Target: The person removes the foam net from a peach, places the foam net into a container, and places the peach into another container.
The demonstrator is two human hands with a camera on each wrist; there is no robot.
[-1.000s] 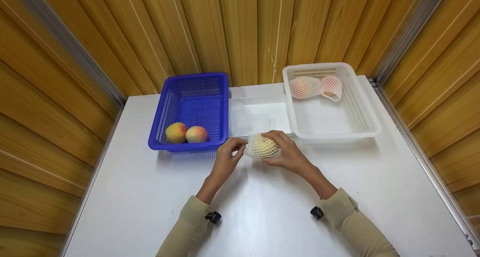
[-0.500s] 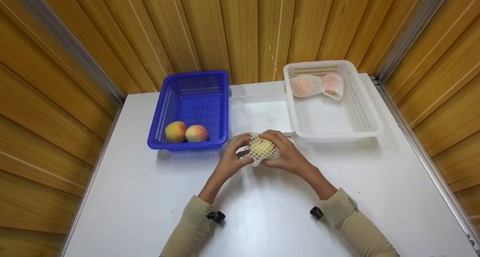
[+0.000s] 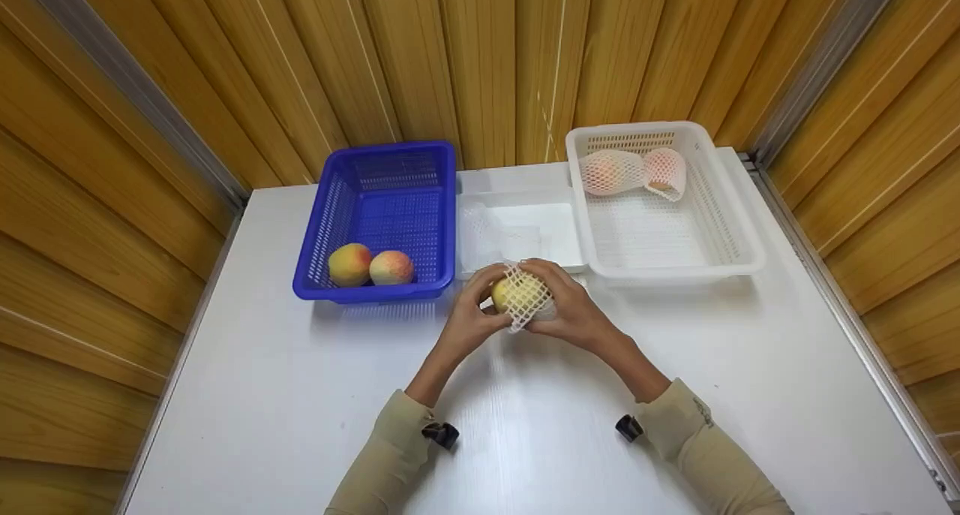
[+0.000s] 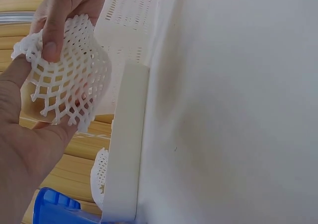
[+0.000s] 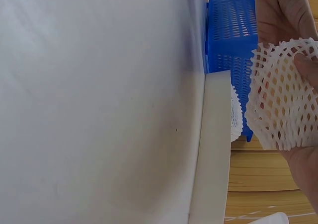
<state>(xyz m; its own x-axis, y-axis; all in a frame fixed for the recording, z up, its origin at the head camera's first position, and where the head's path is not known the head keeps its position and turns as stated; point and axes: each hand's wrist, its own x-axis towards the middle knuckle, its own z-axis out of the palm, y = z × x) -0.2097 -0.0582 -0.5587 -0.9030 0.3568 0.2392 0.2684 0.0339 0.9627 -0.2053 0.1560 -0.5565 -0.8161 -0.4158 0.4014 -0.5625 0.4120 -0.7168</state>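
Between both hands, just above the table, is a yellowish peach partly covered by a white foam net sleeve. My left hand grips its left side, where bare skin of the fruit shows. From the right, my right hand holds the netted side. The left wrist view shows the thumb of the right hand lying over the net. In the right wrist view the net hides most of the peach.
A blue basket at the left holds two bare peaches. At the right, a white basket holds two netted peaches. Between them stands a low white box with loose foam nets.
My left hand has gone from pinching the net's left edge to gripping around the peach. The net's left end has drawn back rightward, baring the fruit's left side. The right hand stays nearly in place.
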